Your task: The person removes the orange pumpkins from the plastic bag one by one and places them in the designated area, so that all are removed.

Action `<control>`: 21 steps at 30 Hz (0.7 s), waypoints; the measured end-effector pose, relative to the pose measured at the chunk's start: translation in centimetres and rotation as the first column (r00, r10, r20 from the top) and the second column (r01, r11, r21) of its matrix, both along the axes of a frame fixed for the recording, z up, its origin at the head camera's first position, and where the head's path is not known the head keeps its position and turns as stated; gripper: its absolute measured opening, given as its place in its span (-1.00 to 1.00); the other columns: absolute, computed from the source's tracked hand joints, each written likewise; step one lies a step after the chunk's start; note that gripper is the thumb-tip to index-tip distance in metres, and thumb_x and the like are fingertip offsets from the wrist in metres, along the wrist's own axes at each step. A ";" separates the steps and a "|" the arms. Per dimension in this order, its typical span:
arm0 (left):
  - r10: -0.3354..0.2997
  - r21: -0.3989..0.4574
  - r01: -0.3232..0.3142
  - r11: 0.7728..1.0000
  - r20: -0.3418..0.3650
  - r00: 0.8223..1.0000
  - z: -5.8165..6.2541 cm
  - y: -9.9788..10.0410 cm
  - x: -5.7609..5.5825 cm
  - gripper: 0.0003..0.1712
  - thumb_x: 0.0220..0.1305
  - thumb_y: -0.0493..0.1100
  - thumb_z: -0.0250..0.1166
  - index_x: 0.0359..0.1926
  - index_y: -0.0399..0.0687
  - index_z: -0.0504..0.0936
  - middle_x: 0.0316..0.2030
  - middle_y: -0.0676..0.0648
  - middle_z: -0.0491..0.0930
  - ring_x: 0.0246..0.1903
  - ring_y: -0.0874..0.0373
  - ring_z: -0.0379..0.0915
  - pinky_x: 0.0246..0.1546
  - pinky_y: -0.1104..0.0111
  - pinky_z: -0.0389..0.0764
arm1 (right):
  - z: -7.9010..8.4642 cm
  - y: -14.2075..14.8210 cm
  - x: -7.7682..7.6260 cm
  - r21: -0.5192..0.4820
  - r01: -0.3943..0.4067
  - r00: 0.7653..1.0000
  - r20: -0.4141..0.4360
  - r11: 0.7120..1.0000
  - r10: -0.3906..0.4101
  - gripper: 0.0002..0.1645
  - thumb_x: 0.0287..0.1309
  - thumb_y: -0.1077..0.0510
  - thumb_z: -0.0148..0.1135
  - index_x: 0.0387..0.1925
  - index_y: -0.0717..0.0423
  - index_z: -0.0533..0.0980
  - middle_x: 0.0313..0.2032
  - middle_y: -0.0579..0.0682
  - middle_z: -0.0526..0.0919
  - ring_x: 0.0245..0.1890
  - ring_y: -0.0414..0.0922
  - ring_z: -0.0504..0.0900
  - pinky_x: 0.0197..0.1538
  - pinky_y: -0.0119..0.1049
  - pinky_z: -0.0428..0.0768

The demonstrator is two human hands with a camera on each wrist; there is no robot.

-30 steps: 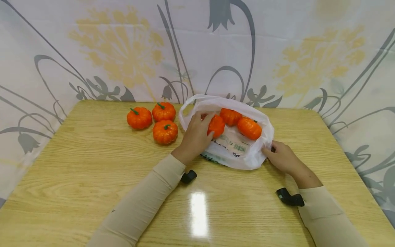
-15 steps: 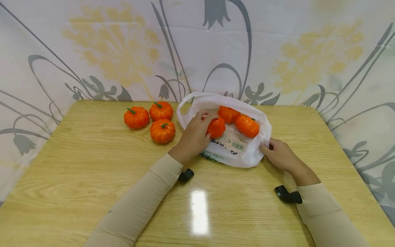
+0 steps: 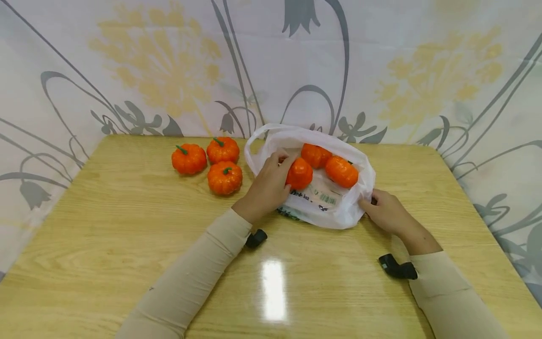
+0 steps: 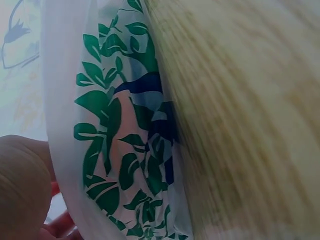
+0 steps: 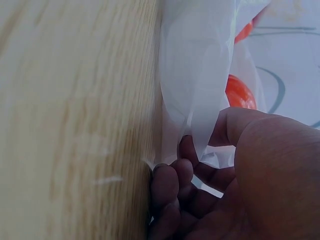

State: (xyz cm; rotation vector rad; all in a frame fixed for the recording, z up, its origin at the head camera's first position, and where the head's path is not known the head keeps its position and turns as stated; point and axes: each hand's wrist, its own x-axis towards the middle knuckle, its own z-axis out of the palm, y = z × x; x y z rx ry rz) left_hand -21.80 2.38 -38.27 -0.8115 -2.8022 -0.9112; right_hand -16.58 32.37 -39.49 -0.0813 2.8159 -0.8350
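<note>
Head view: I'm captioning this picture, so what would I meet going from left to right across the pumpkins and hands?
Leftmost pumpkin, front pumpkin of the loose three, left hand, pumpkin in that hand's grip, rightmost pumpkin, right hand.

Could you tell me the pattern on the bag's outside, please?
The bag has green leaves and dark blue patches, best seen in the left wrist view.

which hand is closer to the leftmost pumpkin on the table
Left: the left hand is right of the leftmost pumpkin, gripping another pumpkin in the bag; the right hand is farther right, pinching the bag's edge.
</note>
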 end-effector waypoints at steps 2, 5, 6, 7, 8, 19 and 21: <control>-0.006 -0.007 0.006 1.000 0.009 1.000 0.1 -0.1 0.0 -0.19 0.18 -0.34 0.38 0.44 0.00 0.31 0.27 -0.20 0.30 0.22 -0.12 0.37 0.30 0.09 0.46 | 0.0 0.0 0.0 0.001 -0.003 1.000 -0.002 1.000 0.003 -0.50 0.47 -0.02 -0.03 0.12 0.31 0.50 -0.08 0.24 0.60 -0.16 0.06 0.48 -0.07 -0.16 0.46; -0.013 -0.020 0.014 1.000 0.050 0.999 0.3 -0.2 0.0 -0.21 0.22 -0.22 0.40 0.43 0.08 0.30 0.28 -0.17 0.33 0.22 -0.09 0.41 0.29 0.06 0.47 | 0.1 -0.1 -0.1 0.001 -0.003 1.000 0.004 1.000 0.003 -0.50 0.48 -0.03 -0.03 0.12 0.31 0.51 -0.06 0.24 0.60 -0.15 0.06 0.48 -0.06 -0.15 0.47; -0.014 -0.020 0.015 1.000 0.062 0.998 0.4 -0.2 0.1 -0.23 0.24 -0.18 0.39 0.43 0.09 0.29 0.28 -0.15 0.34 0.22 -0.07 0.41 0.29 0.07 0.47 | 0.1 -0.1 -0.1 0.000 -0.004 1.000 0.007 1.000 0.004 -0.50 0.48 -0.03 -0.03 0.12 0.31 0.51 -0.06 0.25 0.60 -0.15 0.06 0.49 -0.05 -0.14 0.47; -0.015 -0.018 0.016 1.000 0.069 0.997 0.4 -0.2 0.1 -0.24 0.26 -0.14 0.38 0.43 0.10 0.29 0.26 -0.14 0.35 0.21 -0.05 0.42 0.29 0.07 0.48 | 0.1 -0.1 -0.1 0.000 -0.003 1.000 0.009 1.000 0.003 -0.49 0.48 -0.03 -0.04 0.13 0.30 0.51 -0.05 0.25 0.60 -0.14 0.06 0.49 -0.04 -0.14 0.48; -0.017 -0.014 0.018 1.000 0.073 0.997 0.5 -0.2 0.0 -0.26 0.28 -0.11 0.37 0.43 0.10 0.29 0.25 -0.12 0.36 0.20 -0.03 0.43 0.28 0.09 0.48 | 0.2 -0.2 -0.1 0.000 -0.002 1.000 0.009 1.000 0.002 -0.49 0.48 -0.03 -0.04 0.13 0.30 0.50 -0.04 0.25 0.60 -0.14 0.06 0.49 -0.03 -0.13 0.48; -0.016 0.038 0.015 0.999 0.005 1.000 0.7 -0.1 0.0 -0.20 0.26 -0.11 0.41 0.46 -0.01 0.27 0.17 -0.10 0.40 0.17 0.02 0.41 0.29 0.18 0.48 | 0.1 0.0 -0.2 -0.005 -0.006 1.000 0.017 1.000 0.006 -0.47 0.48 -0.04 -0.03 0.15 0.31 0.50 -0.04 0.24 0.61 -0.14 0.04 0.50 -0.03 -0.14 0.49; -0.011 0.054 0.012 0.998 -0.019 1.000 0.8 -0.1 -0.1 -0.19 0.24 -0.12 0.43 0.45 0.00 0.28 0.18 -0.11 0.40 0.19 0.02 0.40 0.31 0.19 0.46 | 0.1 0.0 -0.1 -0.003 -0.003 1.000 0.015 1.000 0.003 -0.48 0.48 -0.03 -0.03 0.14 0.31 0.50 -0.05 0.23 0.61 -0.14 0.04 0.50 -0.03 -0.15 0.49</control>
